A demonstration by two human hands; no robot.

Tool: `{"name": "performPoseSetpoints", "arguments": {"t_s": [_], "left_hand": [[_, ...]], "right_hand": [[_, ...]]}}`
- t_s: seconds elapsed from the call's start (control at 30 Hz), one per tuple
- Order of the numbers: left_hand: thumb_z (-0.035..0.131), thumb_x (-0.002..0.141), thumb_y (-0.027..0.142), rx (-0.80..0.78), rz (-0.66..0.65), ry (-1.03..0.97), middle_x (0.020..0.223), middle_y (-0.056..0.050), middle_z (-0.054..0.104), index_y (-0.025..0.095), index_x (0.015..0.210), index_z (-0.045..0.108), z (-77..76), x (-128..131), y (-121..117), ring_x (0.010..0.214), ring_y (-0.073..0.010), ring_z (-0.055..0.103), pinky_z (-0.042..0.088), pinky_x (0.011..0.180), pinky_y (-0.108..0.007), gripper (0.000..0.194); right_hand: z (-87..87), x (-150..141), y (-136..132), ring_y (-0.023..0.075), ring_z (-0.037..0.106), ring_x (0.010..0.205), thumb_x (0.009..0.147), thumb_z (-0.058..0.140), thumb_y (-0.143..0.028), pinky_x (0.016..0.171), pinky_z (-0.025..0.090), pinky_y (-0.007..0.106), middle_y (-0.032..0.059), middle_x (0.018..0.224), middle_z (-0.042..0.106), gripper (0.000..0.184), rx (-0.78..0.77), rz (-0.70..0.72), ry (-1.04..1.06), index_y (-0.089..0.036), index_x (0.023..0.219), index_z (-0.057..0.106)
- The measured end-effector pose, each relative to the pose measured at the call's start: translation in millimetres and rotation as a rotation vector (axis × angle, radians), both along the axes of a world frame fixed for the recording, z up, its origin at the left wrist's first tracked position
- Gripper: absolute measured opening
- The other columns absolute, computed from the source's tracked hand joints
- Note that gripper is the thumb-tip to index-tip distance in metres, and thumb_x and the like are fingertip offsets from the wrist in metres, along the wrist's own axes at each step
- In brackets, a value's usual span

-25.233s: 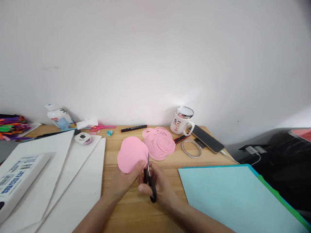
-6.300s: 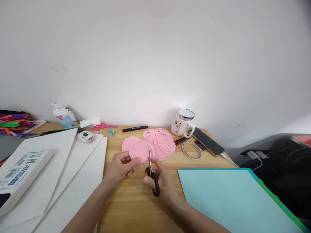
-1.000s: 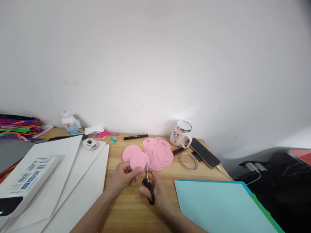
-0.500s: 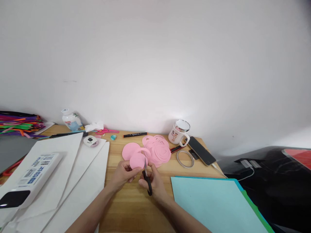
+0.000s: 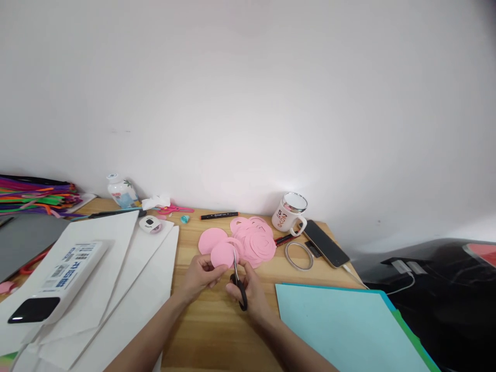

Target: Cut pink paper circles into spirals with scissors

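My left hand (image 5: 203, 274) pinches a pink paper circle (image 5: 222, 256) by its lower left edge, thumb on top. In my right hand (image 5: 250, 290) is a pair of scissors (image 5: 241, 292) with black handles, fingers in the loops. The blades point away from me and lie against the circle's right edge. A narrow pink strip curls near the circle's upper right. Behind it on the wooden table (image 5: 209, 330) lie a larger pink circle (image 5: 211, 241) and a heap of pink paper rounds (image 5: 258, 243).
A white mug (image 5: 289, 214), tape roll (image 5: 298, 256) and phone (image 5: 325, 243) stand or lie to the right. Light blue sheets (image 5: 333, 325) are at front right. White paper (image 5: 151, 289) and a white boxy device (image 5: 58, 284) cover the left. A black marker (image 5: 219, 215) lies behind.
The view has shifted slightly, so everything appears a little further right. The scissor blades look more visible beside the circle. Both hands keep their hold.
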State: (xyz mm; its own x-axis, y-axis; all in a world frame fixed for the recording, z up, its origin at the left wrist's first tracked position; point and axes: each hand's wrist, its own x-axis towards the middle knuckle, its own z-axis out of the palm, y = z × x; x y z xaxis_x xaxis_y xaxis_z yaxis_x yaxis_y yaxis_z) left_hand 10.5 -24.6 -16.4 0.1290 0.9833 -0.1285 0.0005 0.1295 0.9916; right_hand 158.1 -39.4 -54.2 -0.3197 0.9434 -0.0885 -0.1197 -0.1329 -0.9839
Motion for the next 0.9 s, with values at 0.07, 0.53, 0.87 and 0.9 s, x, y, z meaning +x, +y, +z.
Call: {"name": "performPoseSetpoints", "arguments": {"t_s": [0.07, 0.53, 0.87, 0.9], "left_hand": [[0.071, 0.061, 0.041, 0.005, 0.007, -0.008, 0.039, 0.007, 0.044, 0.013, 0.055, 0.057, 0.3, -0.6, -0.5, 0.033, -0.0040, 0.033, 0.024, 0.035, -0.017, 0.032], [0.071, 0.064, 0.040, 0.021, 0.046, -0.106, 0.044, 0.006, 0.050, 0.014, 0.061, 0.054, -5.9, -3.2, 1.4, 0.031, -0.0036, 0.035, 0.023, 0.033, -0.016, 0.031], [0.070, 0.066, 0.039, -0.011, 0.008, -0.096, 0.039, 0.007, 0.044, 0.013, 0.052, 0.051, -5.2, -0.5, -1.3, 0.032, -0.0027, 0.031, 0.020, 0.034, -0.017, 0.035], [0.070, 0.066, 0.038, -0.008, -0.002, -0.087, 0.039, 0.007, 0.043, 0.013, 0.055, 0.053, -5.3, -0.8, -1.7, 0.032, -0.0029, 0.031, 0.020, 0.034, -0.017, 0.033]], "right_hand": [[0.0, 0.4, -0.2, 0.0086, 0.035, 0.038, 0.064, 0.065, -0.034, 0.039, 0.026, 0.019, -0.0125, 0.048, 0.041, 0.046, 0.004, 0.003, -0.015, -0.024, 0.100, 0.038], [2.9, 0.3, -4.4, 0.0077, 0.035, 0.035, 0.066, 0.064, -0.036, 0.038, 0.025, 0.018, -0.0130, 0.043, 0.042, 0.048, 0.020, -0.002, -0.032, -0.020, 0.104, 0.039], [8.2, -3.8, -8.6, 0.0073, 0.036, 0.039, 0.064, 0.067, -0.030, 0.040, 0.027, 0.018, -0.0119, 0.049, 0.045, 0.050, 0.004, 0.044, 0.032, -0.020, 0.102, 0.036], [7.7, -3.4, -7.7, 0.0075, 0.037, 0.041, 0.062, 0.069, -0.031, 0.041, 0.029, 0.018, -0.0107, 0.052, 0.047, 0.051, 0.012, 0.038, 0.049, -0.020, 0.102, 0.037]]}}
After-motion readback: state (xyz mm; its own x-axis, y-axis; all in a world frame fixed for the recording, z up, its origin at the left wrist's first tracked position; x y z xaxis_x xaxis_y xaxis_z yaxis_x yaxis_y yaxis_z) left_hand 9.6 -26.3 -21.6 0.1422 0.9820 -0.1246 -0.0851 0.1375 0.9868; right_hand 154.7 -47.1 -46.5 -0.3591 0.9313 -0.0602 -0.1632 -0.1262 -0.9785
